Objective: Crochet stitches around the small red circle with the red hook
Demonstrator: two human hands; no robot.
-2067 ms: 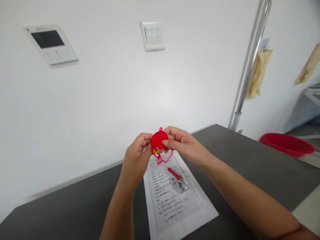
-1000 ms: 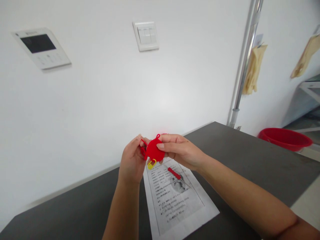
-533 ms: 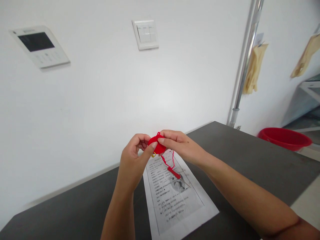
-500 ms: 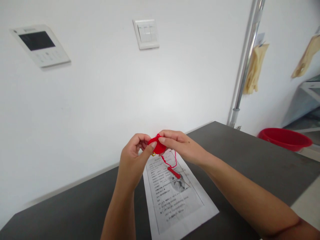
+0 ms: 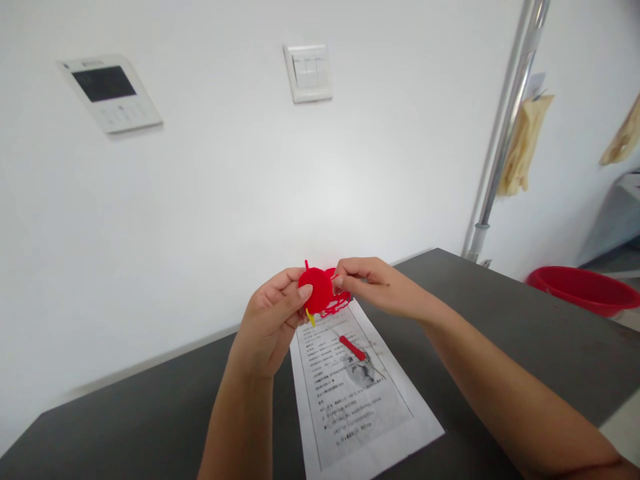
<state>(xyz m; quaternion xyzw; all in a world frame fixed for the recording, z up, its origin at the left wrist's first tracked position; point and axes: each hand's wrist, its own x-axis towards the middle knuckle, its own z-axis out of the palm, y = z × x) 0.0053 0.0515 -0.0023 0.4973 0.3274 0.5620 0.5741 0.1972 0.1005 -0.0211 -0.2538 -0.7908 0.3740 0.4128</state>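
Note:
A small round red crochet piece (image 5: pixel 316 290) is held up above the dark table (image 5: pixel 500 333). My left hand (image 5: pixel 273 320) pinches its left edge, thumb on the front. My right hand (image 5: pixel 373 287) pinches its right edge, where loose red yarn (image 5: pixel 340 303) bunches. A yellow marker clip (image 5: pixel 310 317) hangs below the piece. On the printed paper sheet (image 5: pixel 350 393) under my hands lies a red-handled crochet hook (image 5: pixel 356 350).
A white wall stands close behind, with a light switch (image 5: pixel 307 72) and an intercom panel (image 5: pixel 110 92). A metal pole (image 5: pixel 505 127) rises at the right, with yellow gloves (image 5: pixel 523 143) hanging beside it. A red basin (image 5: pixel 583 288) sits at the far right.
The red piece has been turned between my fingers to face me flat. The hanging yarn tail has been gathered up beside my right fingers. The view has shifted slightly left.

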